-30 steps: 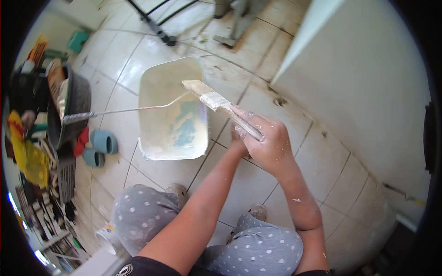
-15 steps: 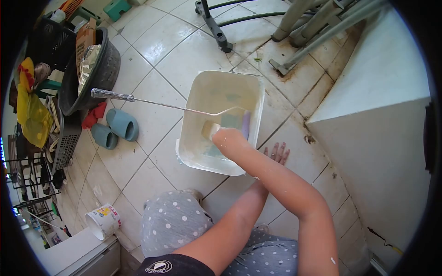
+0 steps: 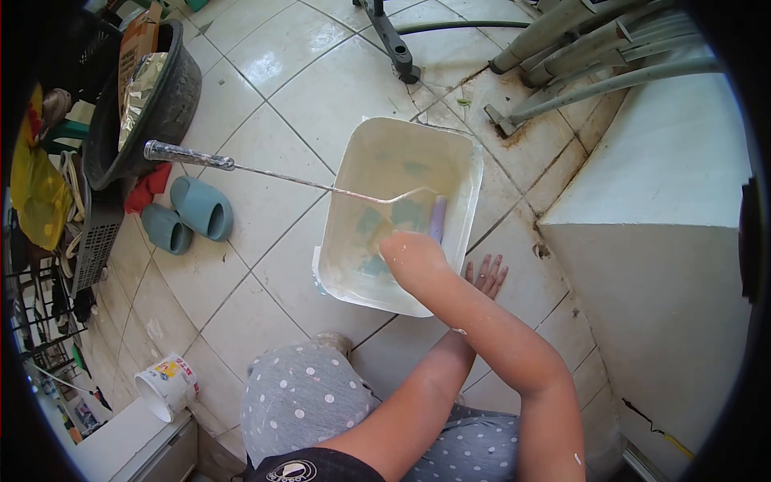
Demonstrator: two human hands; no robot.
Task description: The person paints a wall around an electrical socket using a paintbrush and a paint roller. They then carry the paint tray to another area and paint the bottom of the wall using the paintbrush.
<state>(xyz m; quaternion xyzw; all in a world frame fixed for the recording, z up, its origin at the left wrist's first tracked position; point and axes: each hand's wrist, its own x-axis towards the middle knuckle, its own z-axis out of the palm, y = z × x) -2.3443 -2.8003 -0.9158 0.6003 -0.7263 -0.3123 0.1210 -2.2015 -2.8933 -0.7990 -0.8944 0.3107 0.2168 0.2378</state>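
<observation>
My right hand (image 3: 411,255) reaches into a white rectangular tub (image 3: 328,273) of cloudy liquid. Its fingers are closed on a paintbrush (image 3: 381,236), whose tan end is blurred and dips into the liquid. Beside it in the tub rests a paint roller (image 3: 438,218) with a lilac sleeve. The roller's bent wire runs out over the left rim to a silvery handle (image 3: 189,154). Crossing beneath the right forearm, my left arm ends in my left hand (image 3: 487,278), flat on the floor with fingers spread, just right of the tub. White specks mark the right arm.
Blue-grey slippers (image 3: 201,209) lie left of the tub. A black basin (image 3: 181,96) holds cardboard and foil. A white paint bucket (image 3: 166,387) lies tipped at lower left. Grey pipes (image 3: 562,40) and a white wall block (image 3: 642,193) stand on the right.
The right hand and paintbrush have shifted slightly, and the brush's tan end now shows less clearly above the liquid. The camera view has moved a little. The left hand stays on the floor.
</observation>
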